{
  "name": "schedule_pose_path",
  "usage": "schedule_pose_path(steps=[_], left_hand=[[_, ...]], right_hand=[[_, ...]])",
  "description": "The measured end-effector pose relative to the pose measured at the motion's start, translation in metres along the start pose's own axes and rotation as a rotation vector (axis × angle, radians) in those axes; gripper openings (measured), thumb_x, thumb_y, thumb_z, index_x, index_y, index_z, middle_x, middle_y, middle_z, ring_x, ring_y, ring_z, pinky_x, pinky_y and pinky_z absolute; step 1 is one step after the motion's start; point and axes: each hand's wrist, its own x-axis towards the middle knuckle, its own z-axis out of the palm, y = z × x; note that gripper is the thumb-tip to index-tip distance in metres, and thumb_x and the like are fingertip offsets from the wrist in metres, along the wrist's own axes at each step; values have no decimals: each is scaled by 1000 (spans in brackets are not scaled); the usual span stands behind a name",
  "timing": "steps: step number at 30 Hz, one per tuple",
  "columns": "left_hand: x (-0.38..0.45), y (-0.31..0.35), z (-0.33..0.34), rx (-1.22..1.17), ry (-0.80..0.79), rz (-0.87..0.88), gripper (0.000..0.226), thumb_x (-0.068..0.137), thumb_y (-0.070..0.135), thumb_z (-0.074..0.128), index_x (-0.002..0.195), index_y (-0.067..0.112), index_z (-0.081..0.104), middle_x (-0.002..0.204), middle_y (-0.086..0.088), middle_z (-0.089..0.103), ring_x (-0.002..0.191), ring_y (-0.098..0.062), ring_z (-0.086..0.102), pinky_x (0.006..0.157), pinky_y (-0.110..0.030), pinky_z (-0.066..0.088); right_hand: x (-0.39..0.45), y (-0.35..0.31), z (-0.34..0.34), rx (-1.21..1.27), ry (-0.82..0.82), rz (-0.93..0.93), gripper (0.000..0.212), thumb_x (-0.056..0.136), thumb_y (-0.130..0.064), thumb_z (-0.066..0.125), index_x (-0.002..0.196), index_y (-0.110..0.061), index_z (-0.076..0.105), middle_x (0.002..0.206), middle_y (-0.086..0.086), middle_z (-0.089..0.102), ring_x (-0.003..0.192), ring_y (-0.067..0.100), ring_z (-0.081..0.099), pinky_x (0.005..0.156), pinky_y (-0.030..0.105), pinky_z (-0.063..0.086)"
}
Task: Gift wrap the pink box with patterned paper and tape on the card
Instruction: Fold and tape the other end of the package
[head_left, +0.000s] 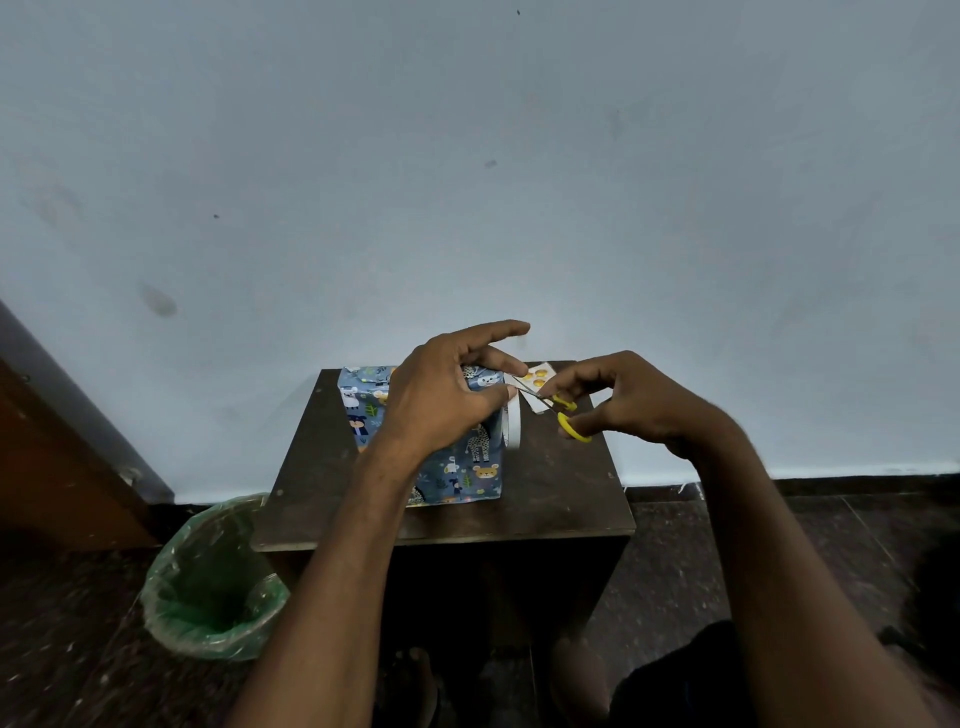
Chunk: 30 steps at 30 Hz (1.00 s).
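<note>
At frame centre, one wrapped box (447, 441) in animal-print paper stands on one dark table (561, 483). The left hand (441, 395) pinches one tape roll (513, 426); the right hand (631, 397) grips one pair of yellow-handled scissors (563, 410) over one card (535, 382). One green-lined bin (213, 577) sits lower left.

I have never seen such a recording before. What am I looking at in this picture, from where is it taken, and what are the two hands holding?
There is no machine here: a person works with bare hands, and the single picture comes from a camera worn on their head, looking forward and down. On the small dark table stands a box wrapped in blue animal-patterned paper. Behind it lies a small card with yellow shapes. The left hand rests over the box and seems to hold a strip from the white tape roll, which hangs beside the box. The right hand holds yellow-handled scissors, pointed toward the strip. A green-lined bin stands on the floor at the left.
</note>
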Motion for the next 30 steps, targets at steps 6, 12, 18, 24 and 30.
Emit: schedule_pose_path(steps=[6, 12, 18, 24, 30], left_hand=[[2, 0, 3, -27, 18, -34, 78, 88, 28, 84, 154, 47, 46, 100, 39, 74, 119, 8, 64, 101, -40, 55], [5, -1, 4, -70, 22, -36, 75, 87, 39, 84, 152, 48, 48, 97, 37, 75, 120, 6, 64, 108, -47, 51], [7, -5, 3, -151, -3, -24, 68, 83, 42, 84, 146, 48, 56, 95, 30, 78, 118, 4, 67, 111, -49, 49], [8, -7, 1, -320, -45, -7, 75, 85, 26, 89, 151, 35, 55, 97, 14, 82, 114, -5, 73, 120, -48, 42], [8, -6, 2, -301, -44, -29, 79, 82, 35, 86, 153, 37, 53, 96, 17, 82, 115, -3, 72, 118, -50, 43]], right_hand=[[21, 45, 15, -285, 185, 224, 31, 67, -8, 86, 88, -32, 84, 82, -1, 76, 80, 19, 68, 73, 32, 51], [39, 65, 74, -816, 256, 282, 28, 82, -32, 77, 108, -22, 76, 109, 7, 70, 99, 30, 69, 76, 33, 53], [42, 63, 85, -832, 272, 256, 31, 85, -19, 73, 116, -20, 75, 117, 9, 72, 104, 31, 70, 82, 35, 57], [37, 22, 74, -65, 455, -235, 48, 81, -7, 79, 125, -26, 71, 116, -13, 72, 105, 4, 67, 85, 16, 50], [27, 8, 79, 34, 398, -301, 24, 89, 3, 66, 95, -14, 82, 82, 0, 77, 66, 3, 64, 60, 15, 39]])
